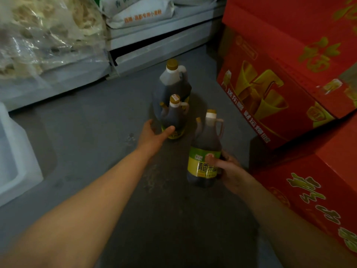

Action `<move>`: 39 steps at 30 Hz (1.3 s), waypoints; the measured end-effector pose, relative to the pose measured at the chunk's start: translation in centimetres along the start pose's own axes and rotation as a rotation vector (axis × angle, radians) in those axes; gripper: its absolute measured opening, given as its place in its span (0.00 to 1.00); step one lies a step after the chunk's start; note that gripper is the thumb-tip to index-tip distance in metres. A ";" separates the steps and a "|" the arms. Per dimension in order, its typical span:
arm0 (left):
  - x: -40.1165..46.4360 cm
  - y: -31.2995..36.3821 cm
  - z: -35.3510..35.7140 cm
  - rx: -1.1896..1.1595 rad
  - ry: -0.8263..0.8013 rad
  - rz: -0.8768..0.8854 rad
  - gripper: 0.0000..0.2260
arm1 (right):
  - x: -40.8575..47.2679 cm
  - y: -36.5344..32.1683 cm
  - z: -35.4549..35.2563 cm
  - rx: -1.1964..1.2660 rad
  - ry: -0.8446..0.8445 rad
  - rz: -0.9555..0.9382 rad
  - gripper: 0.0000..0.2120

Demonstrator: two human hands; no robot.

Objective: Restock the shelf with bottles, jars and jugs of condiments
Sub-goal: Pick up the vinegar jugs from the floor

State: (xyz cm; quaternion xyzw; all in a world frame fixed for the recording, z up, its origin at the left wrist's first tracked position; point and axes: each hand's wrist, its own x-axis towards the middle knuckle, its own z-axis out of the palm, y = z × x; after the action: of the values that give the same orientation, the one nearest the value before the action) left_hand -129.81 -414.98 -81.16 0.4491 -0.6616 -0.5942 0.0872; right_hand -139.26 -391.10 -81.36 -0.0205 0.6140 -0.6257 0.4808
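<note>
Closest to us, our right hand (230, 172) has the nearest vinegar jug (205, 151) by its lower body, thumb across the green-and-yellow label and the other fingers curled round the far side, mostly hidden. It's a dark jug with a gold cap and a side handle, upright or close to it. Can't tell if its base is on the grey floor (92, 132) or just off it.

A bit further out, our left hand (152, 135) is stretched forward at the middle jug (173, 118). The fingers are spread wide, thumb lying against the bottom of the jug near its label, the rest reaching round the left side. Looks more like cupping than a proper grip. That jug stands on the floor, same gold cap, dark contents.

Just behind it, nearly touching, stands the far jug (174, 82), the same kind.

On our right we've got stacked red cartons (280, 78) with gold print, close to the jugs. Far left there's a clear bag of pale dried stuff (44, 35), and at the back white sacks (143, 14) sit on a low grey shelf (160, 41). A white tub (13, 157) sits at the left edge.
</note>
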 end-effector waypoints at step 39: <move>4.6 -2.7 2.9 0.225 0.062 0.223 0.50 | 4.5 2.1 -1.6 0.133 0.189 0.055 0.32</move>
State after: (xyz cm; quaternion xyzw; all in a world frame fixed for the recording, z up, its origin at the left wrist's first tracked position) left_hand -133.04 -415.89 -86.19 0.3981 -0.7667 -0.4888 0.1220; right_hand -141.45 -392.23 -85.98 0.0871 0.6141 -0.6507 0.4381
